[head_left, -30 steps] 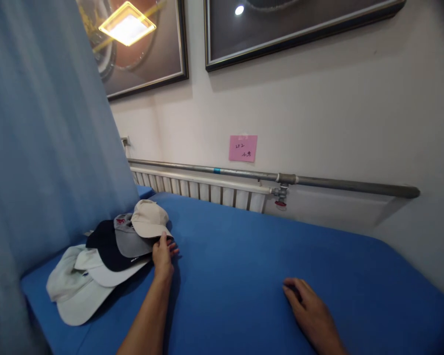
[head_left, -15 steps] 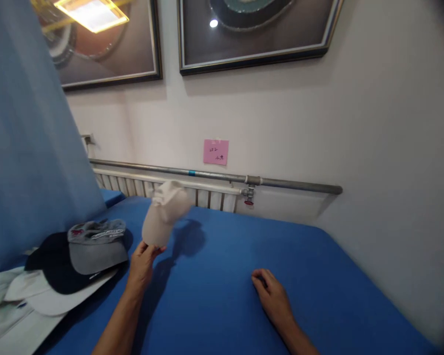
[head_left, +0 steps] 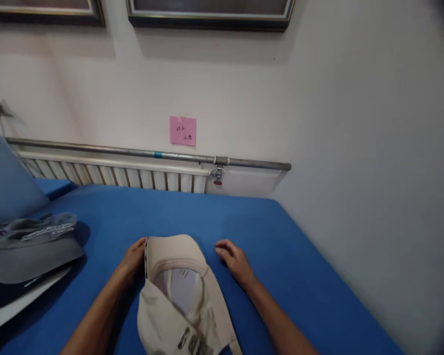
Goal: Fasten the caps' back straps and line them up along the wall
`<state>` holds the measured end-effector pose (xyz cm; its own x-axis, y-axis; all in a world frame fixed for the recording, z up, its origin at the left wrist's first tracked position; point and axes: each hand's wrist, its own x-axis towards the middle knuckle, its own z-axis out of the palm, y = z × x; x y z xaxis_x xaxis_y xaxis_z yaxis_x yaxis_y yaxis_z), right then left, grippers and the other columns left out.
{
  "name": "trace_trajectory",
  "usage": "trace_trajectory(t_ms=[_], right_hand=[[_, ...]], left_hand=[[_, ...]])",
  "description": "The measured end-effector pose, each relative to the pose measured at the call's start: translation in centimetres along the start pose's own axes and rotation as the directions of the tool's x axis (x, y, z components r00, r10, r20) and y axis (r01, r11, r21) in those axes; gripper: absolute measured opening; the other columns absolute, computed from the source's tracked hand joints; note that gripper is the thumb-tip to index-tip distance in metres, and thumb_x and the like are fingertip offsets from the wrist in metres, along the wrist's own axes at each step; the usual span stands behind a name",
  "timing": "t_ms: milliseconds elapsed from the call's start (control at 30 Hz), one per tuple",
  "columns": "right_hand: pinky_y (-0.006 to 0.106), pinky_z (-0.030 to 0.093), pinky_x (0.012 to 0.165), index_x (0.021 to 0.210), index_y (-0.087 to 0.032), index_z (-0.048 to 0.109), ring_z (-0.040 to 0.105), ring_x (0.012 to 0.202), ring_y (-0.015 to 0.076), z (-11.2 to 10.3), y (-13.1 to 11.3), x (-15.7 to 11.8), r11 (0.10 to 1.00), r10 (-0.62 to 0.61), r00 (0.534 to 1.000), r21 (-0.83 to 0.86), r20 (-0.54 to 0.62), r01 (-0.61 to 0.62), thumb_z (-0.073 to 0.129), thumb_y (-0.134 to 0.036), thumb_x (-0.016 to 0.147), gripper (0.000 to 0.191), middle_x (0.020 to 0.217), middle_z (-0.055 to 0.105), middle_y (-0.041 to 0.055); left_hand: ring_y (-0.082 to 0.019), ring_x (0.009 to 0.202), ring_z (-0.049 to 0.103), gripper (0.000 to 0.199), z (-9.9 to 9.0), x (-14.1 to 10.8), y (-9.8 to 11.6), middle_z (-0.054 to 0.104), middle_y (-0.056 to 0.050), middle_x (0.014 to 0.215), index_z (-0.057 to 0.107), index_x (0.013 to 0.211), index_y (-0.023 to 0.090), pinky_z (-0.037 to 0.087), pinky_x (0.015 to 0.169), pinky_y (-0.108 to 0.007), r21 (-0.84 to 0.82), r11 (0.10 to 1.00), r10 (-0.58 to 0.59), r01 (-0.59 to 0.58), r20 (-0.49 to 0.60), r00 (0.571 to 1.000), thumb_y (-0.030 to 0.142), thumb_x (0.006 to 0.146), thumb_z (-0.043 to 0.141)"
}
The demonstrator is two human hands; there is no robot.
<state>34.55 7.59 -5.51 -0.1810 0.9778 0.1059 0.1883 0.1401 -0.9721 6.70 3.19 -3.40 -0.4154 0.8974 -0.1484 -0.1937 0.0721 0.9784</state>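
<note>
A beige baseball cap (head_left: 159, 310) is in front of me, its hollow inside facing up and its brim pointing away. The strap and a metal buckle show at the near end, partly cut off by the lower frame edge. My left hand (head_left: 135, 256) grips the left edge of the brim, with most of its fingers hidden behind it. Just right of the brim, my right hand (head_left: 235, 259) is held with curled fingers, apart from the cap. Thumb and forefinger are close together, and I see nothing between them.
Several caps lie stacked at the left, a grey cap (head_left: 33, 256) on top. Blue covering (head_left: 299, 276) spreads over the bed-like surface. Behind it are a white radiator (head_left: 118, 172), a metal pipe (head_left: 126, 150) and a valve (head_left: 218, 175). A pink note (head_left: 183, 130) is on the wall.
The beige cap has come nearer to me and turned so that its inside shows. My right hand is now close to its brim. The view has shifted right and down.
</note>
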Motion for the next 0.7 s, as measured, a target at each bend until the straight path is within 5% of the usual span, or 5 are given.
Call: trace_trajectory(t_ms=[233, 400, 467, 567, 700], right_hand=[[0.023, 0.039, 0.056, 0.108, -0.024, 0.064, 0.047, 0.058, 0.0102, 2.6, -1.1, -1.7, 0.999, 0.020, 0.974, 0.033, 0.226, -0.028, 0.065, -0.021, 0.063, 0.046, 0.074, 0.060, -0.0031], [0.023, 0.034, 0.055, 0.088, -0.022, 0.066, 0.040, 0.056, 0.0109, 2.1, -1.3, -1.1, 0.998, 0.036, 0.998, 0.043, 0.055, -0.039, 0.057, -0.020, 0.060, 0.029, 0.059, 0.045, -0.0066], [0.024, 0.033, 0.056, 0.082, -0.021, 0.064, 0.040, 0.057, 0.0118, 1.5, -0.9, -0.6, 0.999, 0.045, 0.999, 0.029, -0.026, -0.044, 0.056, -0.022, 0.061, 0.023, 0.058, 0.044, -0.0064], [0.025, 0.034, 0.055, 0.080, -0.021, 0.062, 0.041, 0.057, 0.0128, 0.8, -0.2, -0.1, 0.998, 0.065, 0.990, 0.015, -0.124, -0.064, 0.055, -0.026, 0.062, 0.020, 0.059, 0.047, -0.0055], [0.025, 0.036, 0.057, 0.081, -0.021, 0.061, 0.045, 0.060, 0.0136, 0.4, 0.4, 0.1, 0.997, 0.073, 0.982, 0.015, -0.177, -0.071, 0.054, -0.028, 0.063, 0.021, 0.064, 0.052, -0.0043]], left_hand=[[-0.016, 0.062, 0.059, 0.038, -0.2, -0.2, 0.4, 0.066, -0.002, 0.071, 0.068, 0.080, 0.016, 0.046, 0.053, -0.023, -0.013, 1.000, -0.024, 0.025, 0.114, 0.993, 0.045, 0.056, 0.076], [-0.023, 0.099, 0.063, 0.044, -0.2, -0.2, 0.5, 0.069, -0.009, 0.110, 0.068, 0.105, 0.020, 0.049, 0.086, -0.031, 0.117, 0.966, 0.221, -0.229, 0.074, 0.972, 0.044, 0.068, 0.070], [-0.026, 0.114, 0.058, 0.039, 0.1, -0.8, 0.8, 0.065, -0.010, 0.122, 0.068, 0.108, 0.021, 0.042, 0.100, -0.037, 0.250, 0.857, 0.429, -0.450, 0.137, 0.893, 0.041, 0.074, 0.066], [-0.029, 0.122, 0.053, 0.030, 1.1, -2.4, 1.4, 0.066, -0.010, 0.121, 0.070, 0.104, 0.022, 0.034, 0.107, -0.044, 0.351, 0.583, 0.619, -0.732, 0.392, 0.681, 0.036, 0.078, 0.063], [-0.029, 0.119, 0.055, 0.030, 3.0, -5.0, 2.0, 0.070, -0.008, 0.114, 0.070, 0.108, 0.022, 0.028, 0.110, -0.046, 0.344, 0.318, 0.504, -0.884, 0.728, 0.465, 0.035, 0.082, 0.060]])
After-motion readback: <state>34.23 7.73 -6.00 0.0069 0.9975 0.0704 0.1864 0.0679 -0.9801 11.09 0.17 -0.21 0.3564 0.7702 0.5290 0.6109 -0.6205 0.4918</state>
